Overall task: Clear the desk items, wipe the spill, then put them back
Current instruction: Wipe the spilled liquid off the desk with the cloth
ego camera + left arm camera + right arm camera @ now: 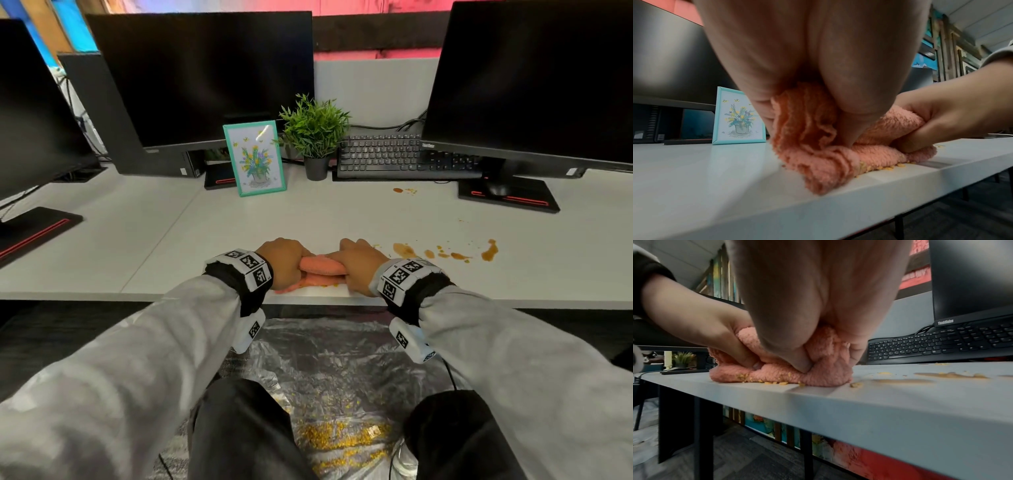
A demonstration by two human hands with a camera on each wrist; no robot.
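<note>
A bunched salmon-pink cloth [320, 270] lies at the front edge of the white desk [137, 240]. My left hand [284, 262] grips its left end and my right hand [359, 265] grips its right end, both with fingers curled into the fabric. The wrist views show the cloth [818, 146] [777, 369] pressed on the desk with yellow crumbs [781, 382] under its front edge. Brown-orange spill patches [445, 253] spread on the desk right of my right hand, and a smaller stain [399, 190] lies farther back.
A teal picture frame [255, 159] and a small potted plant [315, 137] stand at the back centre. A black keyboard [394, 156] lies under the right monitor [531, 85]. More monitors stand left. Plastic sheeting [325, 377] with yellow crumbs covers the floor below.
</note>
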